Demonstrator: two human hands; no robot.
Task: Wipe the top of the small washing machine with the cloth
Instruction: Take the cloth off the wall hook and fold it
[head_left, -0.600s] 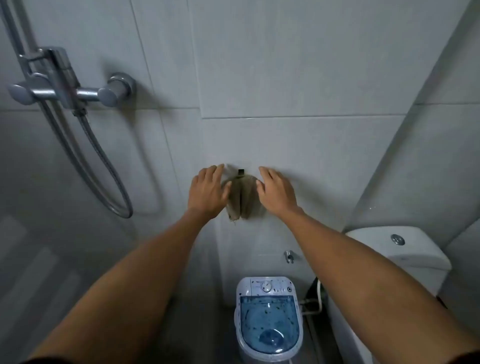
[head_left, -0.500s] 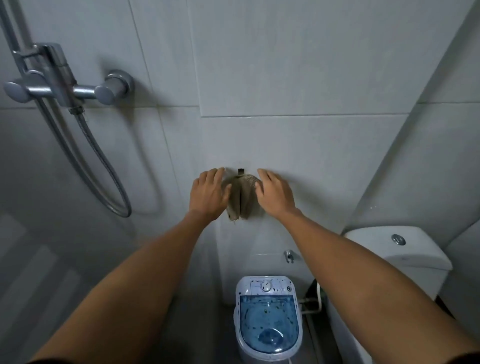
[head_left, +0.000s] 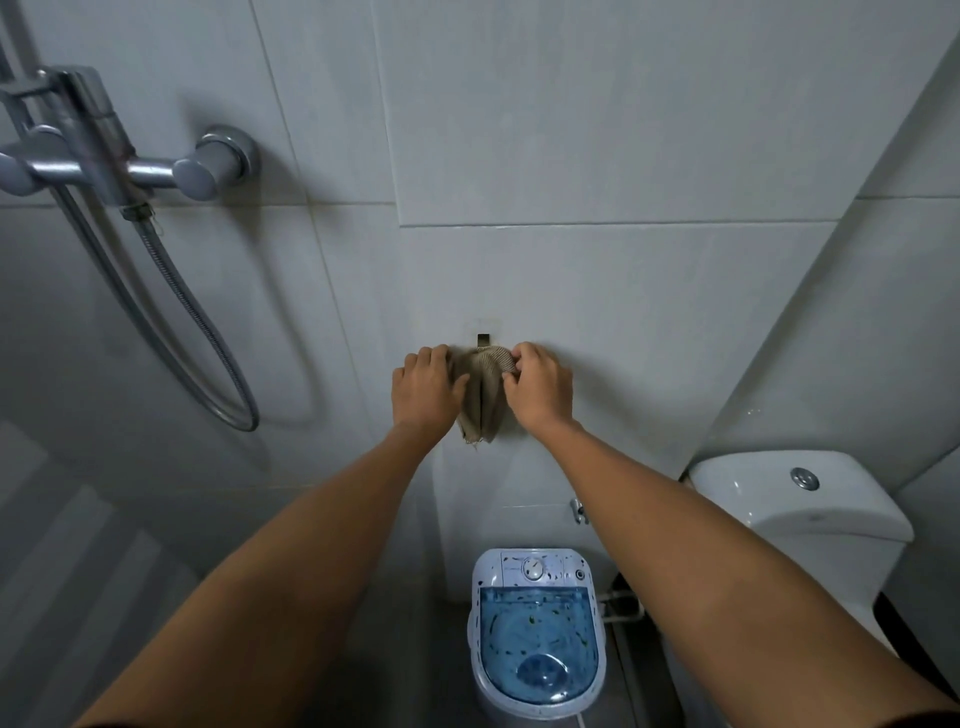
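Beige cloth (head_left: 483, 395) hangs from a wall hook (head_left: 483, 339) at centre frame. Left hand (head_left: 423, 389) and right hand (head_left: 540, 387) each have their grip pinching its upper edge. Washing machine (head_left: 537, 631), blue-lidded, stands at the lower centre, beside the toilet (head_left: 800, 504) at lower right.

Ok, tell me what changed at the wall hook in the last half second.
Both hands closed on the cloth: the left hand and right hand went from spread fingers beside it to pinching its top. The cloth hangs on the hook as before; the washing machine is unmoved.
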